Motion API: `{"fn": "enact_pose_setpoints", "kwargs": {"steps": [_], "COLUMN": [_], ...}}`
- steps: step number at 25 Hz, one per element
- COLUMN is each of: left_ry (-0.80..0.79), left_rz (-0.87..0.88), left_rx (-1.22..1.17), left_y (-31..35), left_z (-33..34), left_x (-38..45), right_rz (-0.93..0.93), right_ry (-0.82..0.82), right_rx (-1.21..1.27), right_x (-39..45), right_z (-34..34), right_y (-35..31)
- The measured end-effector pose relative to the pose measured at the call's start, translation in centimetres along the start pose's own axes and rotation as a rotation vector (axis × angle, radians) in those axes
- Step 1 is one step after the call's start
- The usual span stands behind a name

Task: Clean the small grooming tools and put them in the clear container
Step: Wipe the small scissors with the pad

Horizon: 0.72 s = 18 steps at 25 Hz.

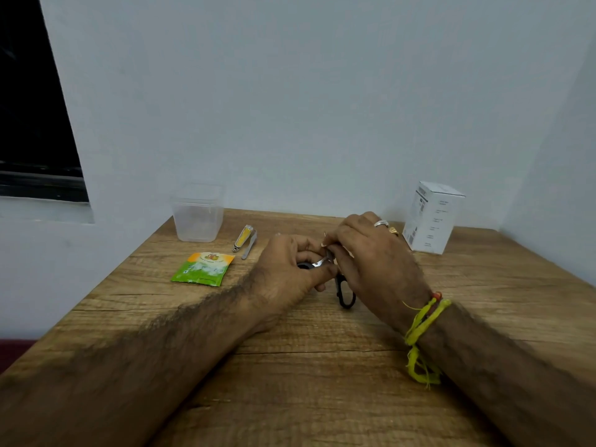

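Note:
Both hands meet over the middle of the wooden table [322, 366] around small black-handled scissors [345, 295]. My left hand [290, 272] grips one black loop and the metal blades. My right hand [371, 253] pinches the blades near their tip, with the other black loop hanging below it. A thin metal point sticks up beside my right fingers. A yellow-and-silver nail clipper [245, 237] lies to the left of my hands. Behind it, at the table's back left, stands the clear container [197, 214], open-topped and with nothing in it.
A green-and-orange sachet [203, 267] lies flat in front of the container. A white carton [429, 217] stands at the back right near the wall. The table's left edge drops off beside the sachet; a dark window is at upper left.

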<state>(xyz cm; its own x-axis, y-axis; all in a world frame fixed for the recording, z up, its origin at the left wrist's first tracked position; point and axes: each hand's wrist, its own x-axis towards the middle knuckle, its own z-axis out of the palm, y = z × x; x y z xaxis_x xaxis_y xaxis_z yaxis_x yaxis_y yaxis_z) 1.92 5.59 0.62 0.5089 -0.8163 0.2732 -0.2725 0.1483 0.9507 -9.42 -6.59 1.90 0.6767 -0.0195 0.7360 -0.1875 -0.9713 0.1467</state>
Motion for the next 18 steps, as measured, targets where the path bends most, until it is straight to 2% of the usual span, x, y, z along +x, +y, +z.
{"fn": "enact_pose_setpoints", "kwargs": {"steps": [18], "left_ry": [0.022], "left_rz": [0.040], "left_rx": [0.059], "left_y": [-0.39], "left_z": [0.02], "left_x": [0.22], "right_rz": [-0.015], "right_ry": [-0.046], "right_rx": [0.026], "right_x": [-0.16], "right_z": [-0.67], "right_y": [-0.06]}}
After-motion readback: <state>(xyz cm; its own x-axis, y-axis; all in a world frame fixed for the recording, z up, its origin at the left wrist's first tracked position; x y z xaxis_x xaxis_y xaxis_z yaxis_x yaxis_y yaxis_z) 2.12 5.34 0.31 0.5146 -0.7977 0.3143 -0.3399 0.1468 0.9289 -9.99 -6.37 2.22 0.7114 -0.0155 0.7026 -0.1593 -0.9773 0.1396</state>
